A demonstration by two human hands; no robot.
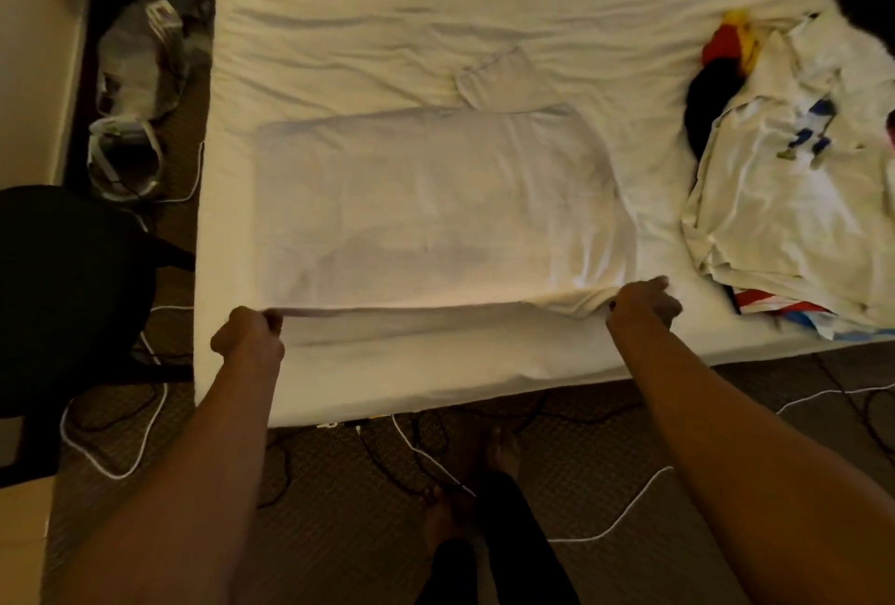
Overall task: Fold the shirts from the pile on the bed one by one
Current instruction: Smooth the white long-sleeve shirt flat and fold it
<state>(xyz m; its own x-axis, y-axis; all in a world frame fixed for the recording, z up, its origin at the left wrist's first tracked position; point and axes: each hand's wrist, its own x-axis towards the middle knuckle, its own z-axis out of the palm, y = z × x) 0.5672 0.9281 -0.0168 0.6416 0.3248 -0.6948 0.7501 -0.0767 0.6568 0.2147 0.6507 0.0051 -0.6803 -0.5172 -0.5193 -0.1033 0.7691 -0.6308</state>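
White cotton shirt (431, 212): spread flat on the white-sheeted bed (387, 23), near edge pinched by left hand (249, 338) and right hand (641, 304). Crumpled pile of mostly white shirts (784, 197): right side of bed, well apart.

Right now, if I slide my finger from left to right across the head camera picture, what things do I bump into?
black chair → left hand, gripping one end of the hem → white shirt lying flat → right hand, gripping the other end → pile of shirts
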